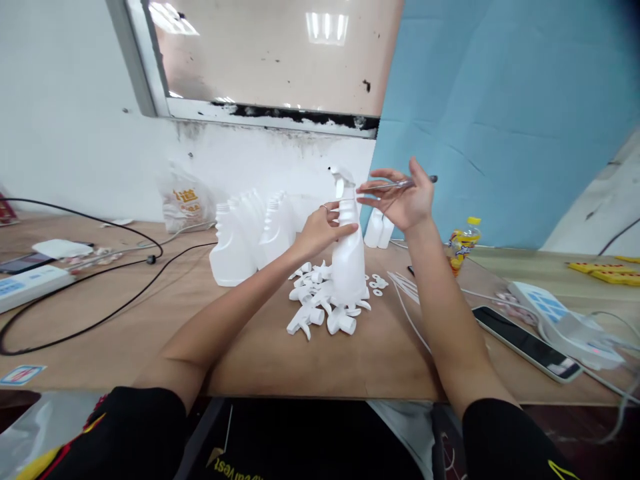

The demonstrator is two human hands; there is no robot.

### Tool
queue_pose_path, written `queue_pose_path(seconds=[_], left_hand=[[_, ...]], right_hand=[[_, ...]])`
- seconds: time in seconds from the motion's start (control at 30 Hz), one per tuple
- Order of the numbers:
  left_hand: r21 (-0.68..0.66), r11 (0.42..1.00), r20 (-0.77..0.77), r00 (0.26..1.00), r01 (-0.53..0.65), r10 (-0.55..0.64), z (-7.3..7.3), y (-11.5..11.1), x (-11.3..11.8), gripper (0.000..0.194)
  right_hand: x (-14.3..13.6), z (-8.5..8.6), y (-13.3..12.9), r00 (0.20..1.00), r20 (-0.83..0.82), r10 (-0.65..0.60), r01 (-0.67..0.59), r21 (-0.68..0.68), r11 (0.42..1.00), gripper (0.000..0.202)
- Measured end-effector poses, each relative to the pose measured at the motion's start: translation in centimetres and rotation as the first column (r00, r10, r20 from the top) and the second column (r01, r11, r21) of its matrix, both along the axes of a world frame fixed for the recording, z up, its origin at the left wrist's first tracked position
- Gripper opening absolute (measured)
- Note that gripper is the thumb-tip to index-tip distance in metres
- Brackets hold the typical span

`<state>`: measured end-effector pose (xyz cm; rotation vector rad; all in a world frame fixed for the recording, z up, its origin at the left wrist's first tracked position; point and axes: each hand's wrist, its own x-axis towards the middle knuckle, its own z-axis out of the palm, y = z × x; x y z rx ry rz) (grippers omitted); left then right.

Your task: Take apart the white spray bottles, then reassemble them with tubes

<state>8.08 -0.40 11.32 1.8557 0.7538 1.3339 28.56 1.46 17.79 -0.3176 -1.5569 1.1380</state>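
A white spray bottle (349,260) stands upright above the pile of loose parts, a white trigger sprayer head (344,179) on its neck. My left hand (320,230) is closed around the bottle just below the neck, with a ring on one finger. To the right, my right hand (407,200) holds a slim metal tool with a dark end (420,181) between thumb and fingers. Its thin tip points left toward the sprayer head; whether it touches is too small to tell. Several loose white trigger sprayer heads (313,297) lie around the bottle's base.
White bottles without heads (233,250) stand in rows at back left, with more (379,230) by the wall. Small white rings (378,285) lie right of the pile. A drink bottle (465,243), phone (525,341), power strips (560,320) and cables occupy the sides.
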Motion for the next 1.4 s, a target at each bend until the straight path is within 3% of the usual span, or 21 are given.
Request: queue_pose_path(seconds=[0.1, 0.2, 0.4, 0.6, 0.67, 0.83, 1.03, 1.17, 1.4], left_hand=[[0.071, 0.997, 0.076, 0.997, 0.006, -0.011, 0.7, -0.9, 0.3, 0.073], [0.071, 0.997, 0.083, 0.996, -0.017, 0.011, 1.4, -1.3, -0.1, 0.068], [0.113, 0.988, 0.018, 0.994, -0.108, 0.107, 1.7, -1.8, -1.0, 0.055], [0.106, 0.987, -0.008, 0.992, -0.125, 0.126, 1.7, -1.8, -1.0, 0.054], [0.094, 0.989, 0.005, 0.993, -0.114, 0.114, 1.9, -1.6, -1.2, 0.054], [0.044, 0.997, -0.016, 0.998, 0.060, -0.059, 2.6, -1.8, -1.7, 0.050], [0.068, 0.997, 0.004, 0.999, -0.046, 0.046, 3.1, -1.9, -2.3, 0.057], [0.096, 0.995, -0.027, 1.000, 0.001, 0.001, 3.5, -1.8, -3.1, 0.050], [0.159, 0.987, -0.126, 0.992, -0.008, 0.028, 4.1, -2.3, -4.0, 0.039]], right_hand=[[1.7, 0.7, -0.4, 0.973, -0.085, -0.212, 0.216, 0.038, 0.976, 0.044], [2.7, 0.9, -1.0, 0.949, -0.012, -0.315, 0.315, 0.100, 0.944, 0.034], [-0.6, -0.1, -2.0, 0.921, 0.209, -0.329, 0.288, 0.207, 0.935, 0.029], [-4.3, -1.2, -0.6, 0.938, 0.059, -0.343, 0.321, 0.232, 0.918, 0.031], [-4.4, -1.3, -0.5, 0.950, 0.065, -0.304, 0.285, 0.206, 0.936, 0.034], [-3.6, -1.4, -0.5, 0.976, 0.083, -0.200, 0.185, 0.167, 0.968, 0.043], [-3.5, -1.5, -0.7, 0.959, 0.154, -0.238, 0.207, 0.195, 0.959, 0.041], [-3.8, -1.3, -1.1, 0.963, 0.132, -0.235, 0.204, 0.214, 0.955, 0.033], [-4.3, -1.3, -2.0, 0.956, 0.113, -0.271, 0.236, 0.253, 0.938, 0.034]])
